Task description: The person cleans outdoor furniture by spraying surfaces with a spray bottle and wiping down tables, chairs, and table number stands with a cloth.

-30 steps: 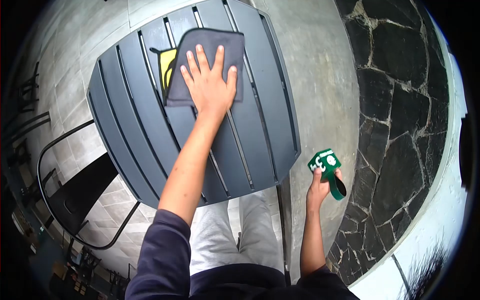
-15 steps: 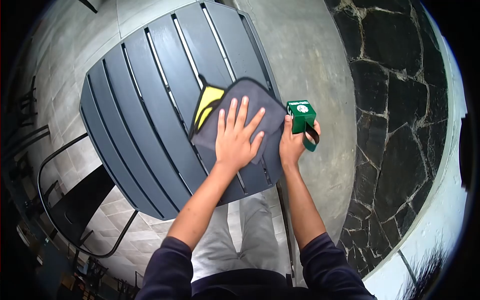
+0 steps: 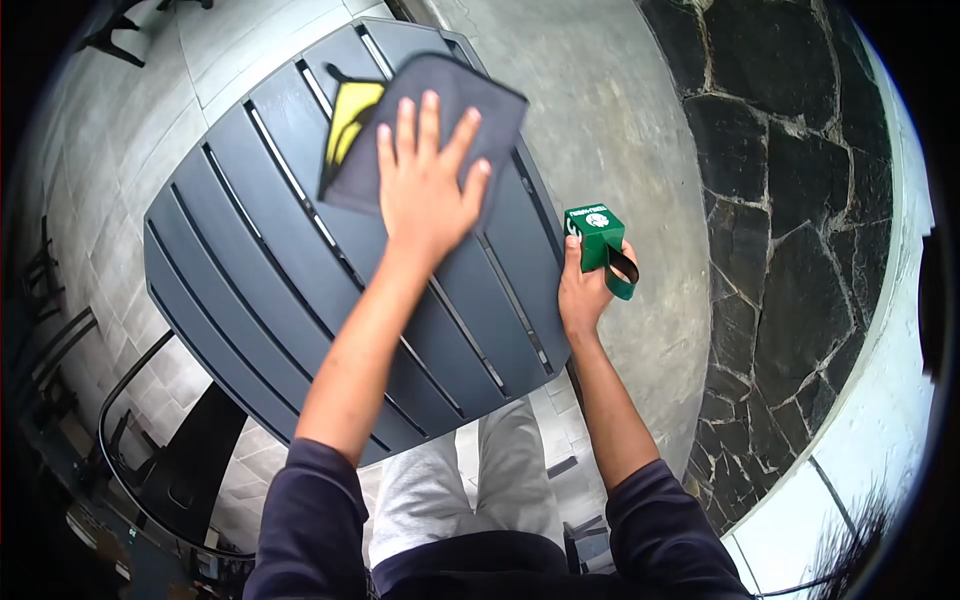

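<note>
My left hand [image 3: 428, 195] lies flat, fingers spread, on a dark grey cloth [image 3: 488, 100]. The cloth rests on the far part of a grey slatted table [image 3: 290, 260], and its folded left corner shows a yellow underside with black marks. At the table's right edge my right hand [image 3: 583, 300] is closed around a small green box [image 3: 602, 232] with white print on top. A dark green strap loop [image 3: 624, 274] hangs from the box's near side. Part of the right hand's fingers is hidden behind the box.
A black chair [image 3: 190, 450] with a curved frame stands at the table's left. Right of the table runs a concrete floor strip [image 3: 640, 150], then dark stone paving [image 3: 770, 180] and a white ledge [image 3: 810, 480]. More dark furniture [image 3: 115, 40] shows at the far left.
My left hand has slid the cloth away from me and to the left across the slats. My right hand, with the green box, has stayed nearly in place. The table appears slightly turned in view.
</note>
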Tool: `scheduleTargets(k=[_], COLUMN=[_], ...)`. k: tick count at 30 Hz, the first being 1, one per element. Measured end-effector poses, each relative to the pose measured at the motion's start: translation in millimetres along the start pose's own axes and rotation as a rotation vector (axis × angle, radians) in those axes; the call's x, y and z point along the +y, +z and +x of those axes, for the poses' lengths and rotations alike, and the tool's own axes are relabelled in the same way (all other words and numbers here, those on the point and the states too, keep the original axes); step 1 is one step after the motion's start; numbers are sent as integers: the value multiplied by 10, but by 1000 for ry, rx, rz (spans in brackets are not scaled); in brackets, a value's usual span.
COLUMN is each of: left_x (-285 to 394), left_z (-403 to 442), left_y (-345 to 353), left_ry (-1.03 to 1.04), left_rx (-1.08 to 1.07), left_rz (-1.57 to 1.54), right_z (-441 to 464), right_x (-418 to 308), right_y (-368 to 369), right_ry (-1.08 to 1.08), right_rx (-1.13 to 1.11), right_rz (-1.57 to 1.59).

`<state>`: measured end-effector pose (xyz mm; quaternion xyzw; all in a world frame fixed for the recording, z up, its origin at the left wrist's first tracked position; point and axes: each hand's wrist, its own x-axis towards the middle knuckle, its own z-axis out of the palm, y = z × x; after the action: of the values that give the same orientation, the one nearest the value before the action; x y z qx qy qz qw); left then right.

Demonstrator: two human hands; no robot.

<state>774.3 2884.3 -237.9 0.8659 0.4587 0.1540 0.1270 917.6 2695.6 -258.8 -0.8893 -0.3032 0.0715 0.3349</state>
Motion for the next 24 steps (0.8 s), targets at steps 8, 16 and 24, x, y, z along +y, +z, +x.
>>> scheduleTargets(k=[8,16,24], left_x=[1053,453,-629], left_z=[-2532,-1502,-115], left_y=[-91,-103,-241], left_ry=[463,480,180], left_rx=[-659,-519,-16], left_rz=[-100,-343,-50], right_z=[91,85,75], right_x=[47,55,-19], right_y=[33,22,-13], right_ry=[-49,3,-24], right_rx=[74,12,-4], right_rz=[136,153,118])
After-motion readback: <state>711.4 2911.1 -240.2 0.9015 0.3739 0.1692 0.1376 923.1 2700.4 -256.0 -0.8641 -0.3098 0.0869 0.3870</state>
